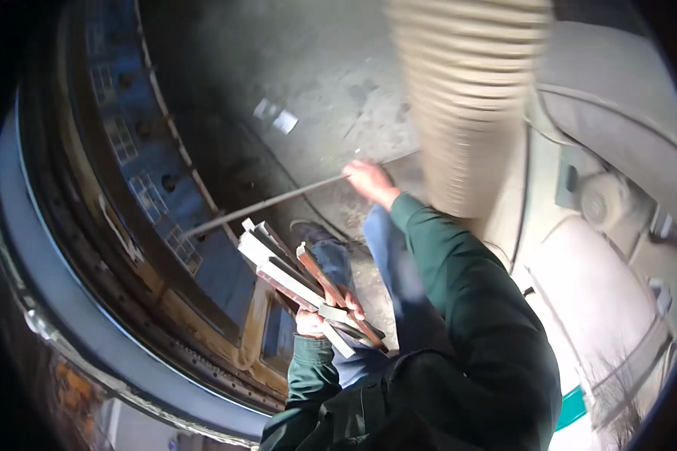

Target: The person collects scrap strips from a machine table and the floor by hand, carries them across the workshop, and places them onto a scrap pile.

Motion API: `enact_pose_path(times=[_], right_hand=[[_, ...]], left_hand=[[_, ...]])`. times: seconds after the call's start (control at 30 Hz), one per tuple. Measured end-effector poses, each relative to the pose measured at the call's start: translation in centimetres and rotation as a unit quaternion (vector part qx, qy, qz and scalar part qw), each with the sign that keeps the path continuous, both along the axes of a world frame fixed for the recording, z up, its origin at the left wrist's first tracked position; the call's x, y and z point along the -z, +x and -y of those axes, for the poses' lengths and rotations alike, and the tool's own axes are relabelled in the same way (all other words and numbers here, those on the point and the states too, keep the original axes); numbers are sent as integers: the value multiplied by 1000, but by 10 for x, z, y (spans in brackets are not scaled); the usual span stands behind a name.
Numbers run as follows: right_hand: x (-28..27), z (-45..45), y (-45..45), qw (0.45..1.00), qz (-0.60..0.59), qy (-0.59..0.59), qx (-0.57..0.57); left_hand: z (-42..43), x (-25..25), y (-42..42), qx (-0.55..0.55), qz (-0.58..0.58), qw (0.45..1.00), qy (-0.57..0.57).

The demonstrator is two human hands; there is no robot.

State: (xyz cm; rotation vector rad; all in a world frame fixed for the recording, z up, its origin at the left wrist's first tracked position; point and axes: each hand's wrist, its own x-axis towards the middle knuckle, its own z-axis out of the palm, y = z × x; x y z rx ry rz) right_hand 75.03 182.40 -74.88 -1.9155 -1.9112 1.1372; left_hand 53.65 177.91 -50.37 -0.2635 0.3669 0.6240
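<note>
Head view, long thin strip (267, 204): in the right hand (370, 182), the nearer one; from the left hand (311, 323) it lies toward 11 to 12 o'clock.
Strip axis: 8 to 2 o'clock — the longer visible stretch points to 8, its end over the blue panel (220, 264); whether they touch, I cannot tell.
Right hand: closed round the strip, somewhat blurred.
Left hand: gripping a bundle of short pieces (292, 281) — most point to 11 o'clock, some splayed.
Ribbed hose (466, 90): toward 1 to 2 o'clock from the right hand.
</note>
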Motion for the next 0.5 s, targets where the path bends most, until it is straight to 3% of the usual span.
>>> enact_pose_path(times=[0.07,0.13,0.2,0.33,0.37,0.4,0.47,0.5], right_hand=[[-84,-12,-1,998,-31,58,11],[-135,-15,8,986,-133,83,49],[-188,-23,16,973,-159,144,82],[-306,-66,19,968,-233,53,73],[-326,-84,19,968,-225,105,28],[-343,-100,12,949,-285,132,27],[-383,-144,-14,899,-431,45,71],[-414,-148,-27,929,-340,132,58]], left_hand=[[4,-38,13,20,10,1000,-14],[3,-78,33,27,37,999,10],[-7,-120,43,65,25,996,55],[-28,-237,35,91,-44,989,107],[-34,-264,28,88,-10,987,137],[-34,-288,21,81,-16,984,158],[-37,-320,6,85,-24,963,254],[-28,-334,5,30,-49,962,268]])
